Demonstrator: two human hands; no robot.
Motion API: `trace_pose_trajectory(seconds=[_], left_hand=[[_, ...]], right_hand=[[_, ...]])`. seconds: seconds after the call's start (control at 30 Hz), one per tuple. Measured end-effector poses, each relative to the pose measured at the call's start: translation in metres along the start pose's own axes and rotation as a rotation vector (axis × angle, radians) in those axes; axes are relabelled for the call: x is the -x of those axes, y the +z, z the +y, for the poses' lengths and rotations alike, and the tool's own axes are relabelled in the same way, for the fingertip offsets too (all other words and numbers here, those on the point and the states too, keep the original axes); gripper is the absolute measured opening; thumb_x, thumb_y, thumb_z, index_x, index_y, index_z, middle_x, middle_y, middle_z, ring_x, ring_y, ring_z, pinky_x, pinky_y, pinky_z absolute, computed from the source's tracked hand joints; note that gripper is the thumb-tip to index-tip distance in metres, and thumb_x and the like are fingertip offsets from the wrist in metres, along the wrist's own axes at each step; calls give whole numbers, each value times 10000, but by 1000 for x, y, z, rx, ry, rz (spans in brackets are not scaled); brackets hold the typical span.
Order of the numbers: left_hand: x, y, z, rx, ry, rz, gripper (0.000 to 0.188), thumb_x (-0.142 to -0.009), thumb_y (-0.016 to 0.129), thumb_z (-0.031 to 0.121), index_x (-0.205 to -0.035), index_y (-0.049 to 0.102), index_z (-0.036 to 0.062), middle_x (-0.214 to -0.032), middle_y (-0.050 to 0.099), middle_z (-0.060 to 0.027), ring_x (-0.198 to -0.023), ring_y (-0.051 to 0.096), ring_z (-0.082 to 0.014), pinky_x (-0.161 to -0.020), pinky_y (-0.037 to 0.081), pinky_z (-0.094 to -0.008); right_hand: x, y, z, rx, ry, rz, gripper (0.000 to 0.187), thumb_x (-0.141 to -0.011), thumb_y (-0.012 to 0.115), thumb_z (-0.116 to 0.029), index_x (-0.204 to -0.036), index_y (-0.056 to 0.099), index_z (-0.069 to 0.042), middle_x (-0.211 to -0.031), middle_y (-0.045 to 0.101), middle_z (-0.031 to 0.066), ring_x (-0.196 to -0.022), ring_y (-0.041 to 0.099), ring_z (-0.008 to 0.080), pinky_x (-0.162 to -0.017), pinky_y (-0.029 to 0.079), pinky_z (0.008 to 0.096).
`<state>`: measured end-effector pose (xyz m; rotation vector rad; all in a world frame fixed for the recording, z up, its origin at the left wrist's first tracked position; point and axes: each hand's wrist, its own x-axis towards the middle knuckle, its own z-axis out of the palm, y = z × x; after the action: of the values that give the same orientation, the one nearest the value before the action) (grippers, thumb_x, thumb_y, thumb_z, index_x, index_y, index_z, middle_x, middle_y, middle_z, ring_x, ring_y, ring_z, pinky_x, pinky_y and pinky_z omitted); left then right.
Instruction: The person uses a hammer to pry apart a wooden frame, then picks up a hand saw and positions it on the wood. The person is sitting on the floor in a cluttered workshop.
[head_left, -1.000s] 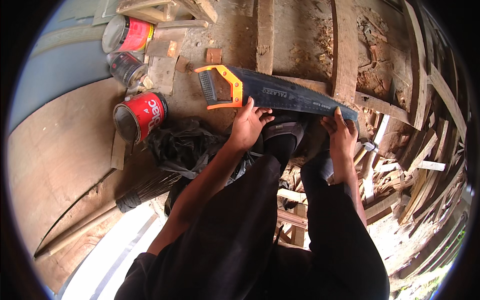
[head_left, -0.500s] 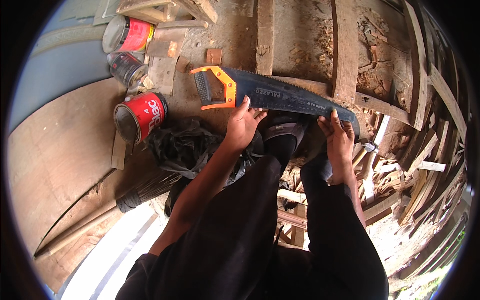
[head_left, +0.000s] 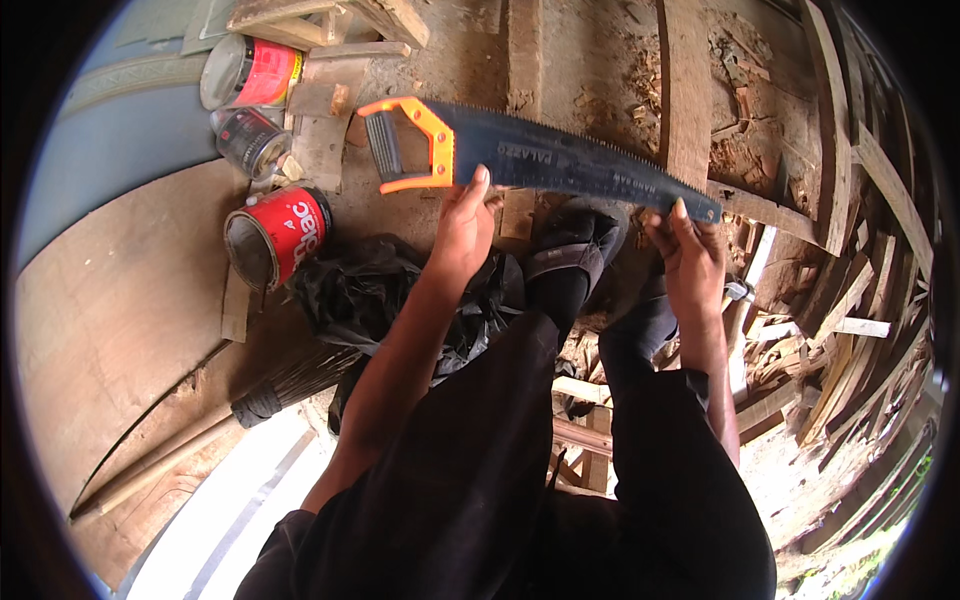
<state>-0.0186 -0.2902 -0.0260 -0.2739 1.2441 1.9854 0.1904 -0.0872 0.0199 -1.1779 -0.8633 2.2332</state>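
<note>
Held out in front of me is a hand saw [head_left: 560,160] with a dark blade and an orange and grey handle. Its handle lies to the left, the narrow tip to the right, and the teeth face away from me. My left hand [head_left: 465,228] pinches the blade's near edge beside the handle, thumb on top. Close to the tip, my right hand [head_left: 690,250] grips the same edge, also thumb up. The fingers under the blade are partly hidden. Neither hand touches the handle.
Paint cans stand at the left, including a red one [head_left: 278,238] and a dark one [head_left: 250,142]. A crumpled black plastic bag [head_left: 365,290] lies by my left forearm, near a stick broom [head_left: 290,385]. Wooden planks [head_left: 685,90] lie ahead, and scrap wood [head_left: 850,330] is heaped at the right.
The saw has tilted, its handle end moving away and left while the tip has shifted slightly right. Both hands have moved with it, still gripping the blade.
</note>
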Motion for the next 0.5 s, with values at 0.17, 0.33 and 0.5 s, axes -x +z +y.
trace_pose_trajectory(seconds=[0.17,0.33,0.5], left_hand=[[-25,8,-3,-151,40,-13,122,-965,702,312,-1009,649,210,-1037,628,98,-1006,521,-85,-894,349,-362],[-31,-5,-21,-82,31,-22,203,-954,710,350,-1098,629,233,-1090,587,105,-1063,485,-90,-929,319,-391],[-33,-5,-22,-87,-3,5,237,-964,699,342,-1154,608,234,-1133,568,98,-1105,465,-100,-941,308,-384]], right_hand=[[-25,9,-19,218,38,117,236,-972,693,-172,-1018,635,52,-1013,717,163,-892,721,200,-830,604,291],[-33,17,-31,440,68,113,409,-942,736,-280,-1051,628,99,-954,733,174,-848,738,219,-753,607,291],[-38,18,-33,466,89,143,393,-921,761,-294,-1040,652,65,-926,738,161,-761,731,194,-691,600,281]])
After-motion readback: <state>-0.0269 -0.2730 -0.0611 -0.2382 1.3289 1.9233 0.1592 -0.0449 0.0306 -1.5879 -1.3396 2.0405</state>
